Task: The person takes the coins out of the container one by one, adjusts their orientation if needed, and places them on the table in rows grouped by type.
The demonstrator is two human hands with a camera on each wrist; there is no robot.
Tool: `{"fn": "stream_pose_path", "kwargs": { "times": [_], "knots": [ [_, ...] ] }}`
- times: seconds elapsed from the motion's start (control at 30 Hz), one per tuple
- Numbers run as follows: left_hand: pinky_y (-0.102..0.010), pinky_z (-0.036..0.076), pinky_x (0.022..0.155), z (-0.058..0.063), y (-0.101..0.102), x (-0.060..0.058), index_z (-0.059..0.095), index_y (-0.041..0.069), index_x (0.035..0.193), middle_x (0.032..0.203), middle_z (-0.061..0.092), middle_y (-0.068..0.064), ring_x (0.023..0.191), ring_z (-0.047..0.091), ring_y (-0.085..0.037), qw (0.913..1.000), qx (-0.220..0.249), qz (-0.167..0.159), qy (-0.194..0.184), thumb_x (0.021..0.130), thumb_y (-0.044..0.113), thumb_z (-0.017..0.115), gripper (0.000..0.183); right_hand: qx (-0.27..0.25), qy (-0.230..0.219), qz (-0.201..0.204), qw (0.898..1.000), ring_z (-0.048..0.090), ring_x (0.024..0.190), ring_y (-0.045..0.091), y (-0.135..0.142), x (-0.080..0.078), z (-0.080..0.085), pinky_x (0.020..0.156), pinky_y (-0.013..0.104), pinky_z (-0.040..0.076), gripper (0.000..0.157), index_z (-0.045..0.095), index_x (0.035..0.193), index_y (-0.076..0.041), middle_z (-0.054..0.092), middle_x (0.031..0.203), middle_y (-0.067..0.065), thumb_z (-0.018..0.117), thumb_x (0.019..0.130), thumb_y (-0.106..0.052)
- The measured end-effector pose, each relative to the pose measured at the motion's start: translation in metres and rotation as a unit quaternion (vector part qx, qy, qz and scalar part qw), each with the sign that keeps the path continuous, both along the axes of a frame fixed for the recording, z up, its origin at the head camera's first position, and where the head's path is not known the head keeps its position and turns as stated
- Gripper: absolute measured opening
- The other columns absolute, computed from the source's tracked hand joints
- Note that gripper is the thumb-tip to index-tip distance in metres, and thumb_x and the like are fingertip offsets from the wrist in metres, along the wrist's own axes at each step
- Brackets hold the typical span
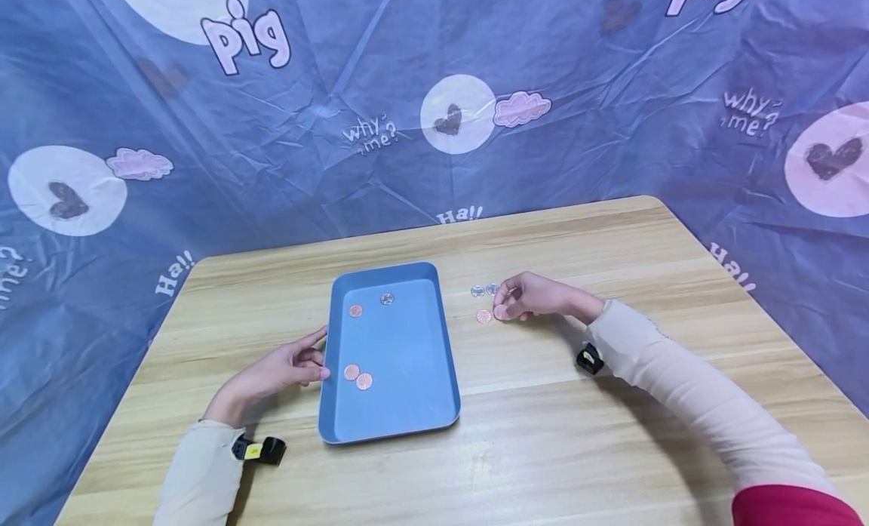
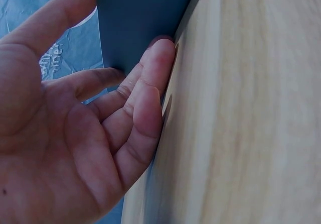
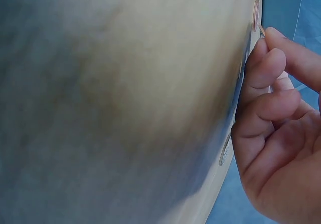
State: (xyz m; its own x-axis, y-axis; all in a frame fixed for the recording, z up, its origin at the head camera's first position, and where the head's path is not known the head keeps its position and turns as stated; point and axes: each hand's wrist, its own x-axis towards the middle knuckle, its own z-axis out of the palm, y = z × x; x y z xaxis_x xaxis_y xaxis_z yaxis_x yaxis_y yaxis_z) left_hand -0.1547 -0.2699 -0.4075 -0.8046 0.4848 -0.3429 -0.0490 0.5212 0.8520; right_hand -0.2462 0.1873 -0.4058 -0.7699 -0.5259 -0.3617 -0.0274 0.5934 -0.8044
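Observation:
My right hand [image 1: 536, 294] pinches a copper-coloured coin [image 1: 500, 312] between thumb and fingertip, low over the table right of the tray. In the right wrist view only a thin edge of that coin shows at the fingertips. Just left of it lies another copper coin [image 1: 483, 316]. Two silver coins [image 1: 478, 290] sit behind, one partly covered by the fingers. My left hand [image 1: 274, 371] rests against the left side of the blue tray [image 1: 387, 432], thumb at the rim and fingertips touching the outer wall [image 2: 138, 23]. Its lower fingers lie loosely bent by the tabletop.
Inside the tray lie several coins: a silver one [image 1: 387, 299], a copper one [image 1: 356, 311] at the back, and two overlapping copper ones [image 1: 364, 381] nearer the front. A printed blue cloth [image 1: 326, 186] hangs behind the wooden table [image 1: 543, 450].

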Motion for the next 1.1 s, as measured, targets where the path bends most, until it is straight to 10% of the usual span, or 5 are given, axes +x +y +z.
{"fn": "stream_pose_path", "kwargs": {
  "times": [1.1],
  "knots": [
    [-0.025, 0.051, 0.076, 0.0, 0.0, 0.0, 0.007, 0.0, 0.154, 0.11, 0.058, -0.017, 0.092, 0.057, -0.01, 1.0, 0.002, 0.003, -0.002, 0.091, 0.02, 0.067, 0.089, 0.109, 0.101, 0.048, 0.988, 0.051, 0.052, 0.013, -0.016, 0.003, 0.007, 0.057, 0.026, 0.044, 0.012, 0.062, 0.094, -0.005, 0.054, 0.063, 0.0, 0.068, 0.084, -0.001]
  ]
}}
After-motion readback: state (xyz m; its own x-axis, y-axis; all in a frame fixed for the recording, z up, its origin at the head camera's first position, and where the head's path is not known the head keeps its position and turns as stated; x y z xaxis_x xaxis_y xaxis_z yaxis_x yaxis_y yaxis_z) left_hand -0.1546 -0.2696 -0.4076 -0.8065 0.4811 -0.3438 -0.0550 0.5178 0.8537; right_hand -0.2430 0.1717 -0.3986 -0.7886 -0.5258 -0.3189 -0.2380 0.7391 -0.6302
